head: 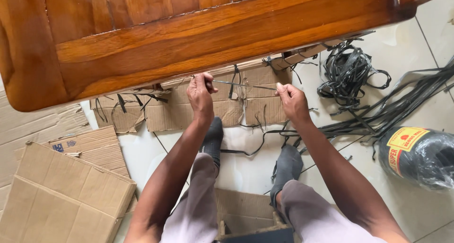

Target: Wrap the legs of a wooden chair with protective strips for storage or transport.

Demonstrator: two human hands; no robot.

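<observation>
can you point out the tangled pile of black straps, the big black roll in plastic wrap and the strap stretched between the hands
Tangled pile of flat black plastic straps (347,73), head view, middle of the heap.
Big black roll in clear plastic wrap (423,160), head view, its rounded side.
Thin black strap pulled between both hands (243,85), head view, mid-span.

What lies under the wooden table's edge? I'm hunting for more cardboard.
Flattened cardboard and black strap ends poke out beneath the table. How far they reach under it is hidden by the tabletop.
</observation>
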